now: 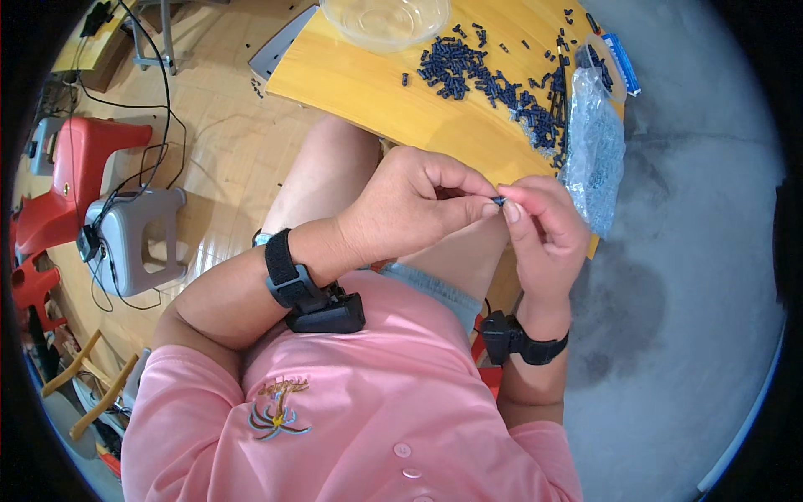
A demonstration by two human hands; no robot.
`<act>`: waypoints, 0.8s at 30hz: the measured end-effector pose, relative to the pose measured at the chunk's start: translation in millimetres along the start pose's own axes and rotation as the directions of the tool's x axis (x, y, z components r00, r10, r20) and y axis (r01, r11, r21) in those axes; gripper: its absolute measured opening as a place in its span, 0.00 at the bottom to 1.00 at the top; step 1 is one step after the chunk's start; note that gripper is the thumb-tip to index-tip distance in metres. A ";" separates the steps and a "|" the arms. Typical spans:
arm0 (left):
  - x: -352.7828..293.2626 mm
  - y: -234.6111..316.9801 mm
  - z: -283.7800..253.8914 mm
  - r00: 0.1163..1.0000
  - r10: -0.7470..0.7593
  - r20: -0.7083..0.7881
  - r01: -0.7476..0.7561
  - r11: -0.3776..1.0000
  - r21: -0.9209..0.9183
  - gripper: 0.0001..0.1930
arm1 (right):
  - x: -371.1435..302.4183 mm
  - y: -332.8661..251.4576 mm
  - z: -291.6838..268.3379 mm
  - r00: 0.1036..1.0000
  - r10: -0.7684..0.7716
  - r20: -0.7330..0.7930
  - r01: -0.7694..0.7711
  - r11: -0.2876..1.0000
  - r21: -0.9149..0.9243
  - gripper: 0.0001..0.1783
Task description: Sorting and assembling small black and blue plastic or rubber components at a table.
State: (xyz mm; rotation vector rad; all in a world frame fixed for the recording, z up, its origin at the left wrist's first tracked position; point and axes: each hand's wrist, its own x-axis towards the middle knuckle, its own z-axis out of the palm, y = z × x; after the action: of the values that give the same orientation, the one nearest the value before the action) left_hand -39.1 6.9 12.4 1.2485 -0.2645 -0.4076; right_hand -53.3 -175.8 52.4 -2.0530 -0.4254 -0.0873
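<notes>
Centre of frame: left hand (410, 209), fingers curled and pinched narrow, thumb and forefinger tips closed on a tiny dark plastic piece (499, 201). Right of centre: right hand (544, 234), fingers likewise pinched together on the same tiny dark plastic piece from the other side, so that the two sets of fingertips meet at it; the piece is too small to tell its shape. Both hands sit above the person's lap, just below the near edge of the surface. Each wrist carries a black strap with a black boxy device, left wrist device (322, 309) at lower centre, right wrist device (510, 339) at lower right of centre. Upper centre to upper right: yellow wooden surface (360, 84), bearing a loose heap of small dark blue-black plastic pieces (485, 79) spread toward its right end. Top centre: clear round plastic bowl (385, 18) on the surface, partly cut by the frame edge. Upper right: crumpled clear plastic bag (595, 151) with dark pieces inside, hanging over the right end of the surface, just beside the right hand. Lower frame: pink shirt with an embroidered motif (351, 418). Left of frame: grey plastic stool (138, 238) with black cables over it, on a pale wood-pattern floor (226, 142); red plastic chair (79, 167) beside it at far left.
</notes>
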 end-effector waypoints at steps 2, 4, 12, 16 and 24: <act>1.0 -2.2 0.5 0.999 -0.034 -0.031 0.031 0.996 -0.087 0.08 | -1.3 1.9 6.2 0.986 -0.167 -0.023 0.158 0.963 -0.220 0.14; 2.8 -5.5 -1.6 0.996 -0.074 -0.049 0.068 0.991 -0.111 0.08 | -2.3 -4.1 14.1 0.982 -0.186 -0.006 0.175 0.933 -0.315 0.17; 7.8 -12.0 -5.2 0.960 -0.252 -0.120 0.240 0.965 -0.105 0.10 | 4.9 4.3 34.0 0.952 -0.306 0.010 0.258 0.785 -0.563 0.20; 8.1 -18.1 -8.0 0.946 -0.304 -0.111 0.286 0.945 -0.157 0.10 | 8.2 5.2 31.0 0.953 -0.286 0.098 0.288 0.761 -0.581 0.19; 4.5 -16.6 -15.4 0.951 -0.286 -0.118 0.256 0.941 -0.222 0.11 | 16.5 2.4 39.5 0.946 -0.283 0.158 0.320 0.733 -0.600 0.20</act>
State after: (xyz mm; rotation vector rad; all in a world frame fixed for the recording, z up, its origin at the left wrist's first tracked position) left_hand -31.3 13.9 -8.2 1.1078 0.0794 -0.5620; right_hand -41.5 -138.7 34.6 -2.6201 -0.8591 -0.4193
